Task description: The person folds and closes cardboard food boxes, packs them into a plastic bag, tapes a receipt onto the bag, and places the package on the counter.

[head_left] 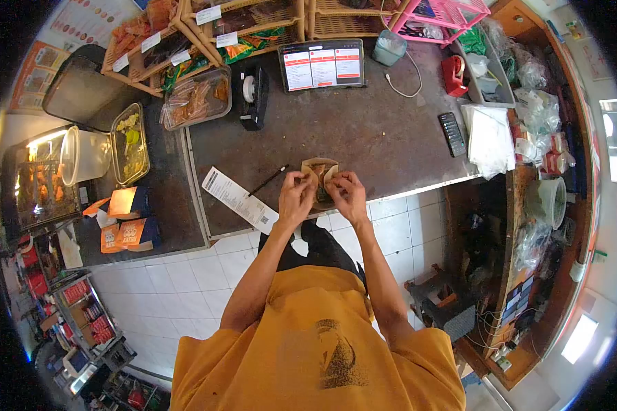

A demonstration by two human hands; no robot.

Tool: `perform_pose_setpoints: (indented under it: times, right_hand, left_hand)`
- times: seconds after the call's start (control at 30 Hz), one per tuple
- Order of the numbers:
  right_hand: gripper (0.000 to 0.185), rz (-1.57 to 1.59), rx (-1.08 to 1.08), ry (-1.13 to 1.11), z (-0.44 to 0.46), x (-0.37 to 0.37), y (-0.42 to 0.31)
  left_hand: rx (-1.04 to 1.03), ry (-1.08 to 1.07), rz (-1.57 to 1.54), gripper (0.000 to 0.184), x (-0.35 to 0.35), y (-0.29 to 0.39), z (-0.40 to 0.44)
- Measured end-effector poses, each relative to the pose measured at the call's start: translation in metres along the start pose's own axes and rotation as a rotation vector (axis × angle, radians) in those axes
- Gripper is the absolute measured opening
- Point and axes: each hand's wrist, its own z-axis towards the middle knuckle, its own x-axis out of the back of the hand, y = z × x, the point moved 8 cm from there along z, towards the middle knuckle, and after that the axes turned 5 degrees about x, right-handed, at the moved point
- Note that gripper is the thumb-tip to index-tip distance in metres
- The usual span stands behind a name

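- Here's the box (320, 162), open on top, right at the near edge of the surface (391, 152), squarely between the two hands and touching both
- Left hand (297, 197) on the box's left side, fingertips bent in and pinching its upper edge, by the look of it
- Right hand (347, 195) mirrors that on the box's right side, thumb and fingers gathered on the paper there; neither hand is nearer, it's dead level
- And this is the relation that counts: the box's long axis seems to run near to far, so the hands face each other across it, with its far flap standing beyond the fingertips
- Something brown sits inside the box, too hidden to name
- Left of the box, the pen (269, 180) lies slantwise, apart from the hands, and farther left comes the receipt (236, 197)
- Straight beyond the box, well apart, the tablet (323, 65) is lit up
- Well to the right of the box, and farther back, lies the phone (452, 134)
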Motion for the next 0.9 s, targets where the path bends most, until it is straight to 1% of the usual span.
perform_pose_setpoints:
  times: [0.07,0.17,0.2,0.27,0.3,0.37,0.4,0.47,0.53,0.57,0.6,0.67,0.7,0.77,0.83,0.87,0.9]
  right_hand:
    - [0.014,0.105,-0.085,0.001,0.003,-0.001,0.006]
    - [0.025,0.084,-0.208,-0.055,0.014,-0.011,0.018]
    - [0.031,-0.036,-0.169,-0.036,0.018,-0.008,0.015]
    - [0.043,-0.274,-0.085,0.001,0.027,-0.004,0.007]
    - [0.048,-0.229,-0.096,0.001,0.032,-0.002,0.004]
    - [0.059,-0.144,-0.118,0.0,0.042,0.008,-0.002]
    - [0.059,-0.155,0.002,-0.068,0.048,0.003,-0.005]
    - [0.058,-0.173,0.235,-0.203,0.05,-0.005,-0.007]
    - [0.059,-0.253,0.346,-0.29,0.041,-0.009,-0.01]
    - [0.06,-0.293,0.401,-0.335,0.034,-0.013,-0.012]
    - [0.055,-0.357,0.384,-0.341,0.028,-0.013,-0.011]
    - [0.048,-0.486,0.351,-0.352,0.016,-0.011,-0.011]
    - [0.047,-0.457,0.322,-0.358,0.013,-0.011,-0.01]
    - [0.045,-0.399,0.267,-0.361,0.009,-0.01,-0.011]
    - [0.043,-0.235,0.222,-0.381,0.003,0.001,-0.008]
    - [0.042,-0.152,0.204,-0.392,-0.001,0.005,-0.008]
    - [0.043,-0.144,0.195,-0.369,-0.008,0.006,-0.011]
  left_hand:
    - [-0.023,0.031,0.013,0.031,0.004,-0.003,-0.001]
    - [-0.025,0.024,-0.009,0.035,-0.003,-0.016,0.008]
    - [-0.038,0.029,-0.005,0.036,-0.001,-0.013,0.012]
    - [-0.104,0.092,0.021,0.027,0.008,-0.002,0.018]
    - [-0.136,0.125,0.035,0.023,0.014,0.006,0.021]
    - [-0.128,0.175,0.009,0.026,0.024,0.017,0.036]
    - [-0.124,0.198,-0.002,0.027,0.028,0.018,0.042]
    - [-0.004,-0.125,-0.161,0.028,0.009,0.002,0.05]
    - [-0.087,-0.315,-0.09,0.033,-0.002,-0.007,0.045]
    - [-0.23,-0.344,0.059,0.038,-0.007,-0.006,0.037]
    - [-0.371,-0.371,0.207,0.043,-0.011,-0.001,0.029]
    - [-0.446,-0.341,0.383,0.038,-0.014,-0.002,0.014]
    - [-0.485,-0.327,0.471,0.036,-0.015,-0.001,0.007]
    - [-0.478,-0.325,0.44,0.035,-0.012,0.0,0.005]
    - [-0.461,-0.316,0.41,0.035,-0.01,0.003,0.011]
    - [-0.439,-0.344,0.42,0.036,-0.009,0.003,0.013]
    - [-0.413,-0.372,0.429,0.036,-0.006,0.008,0.013]
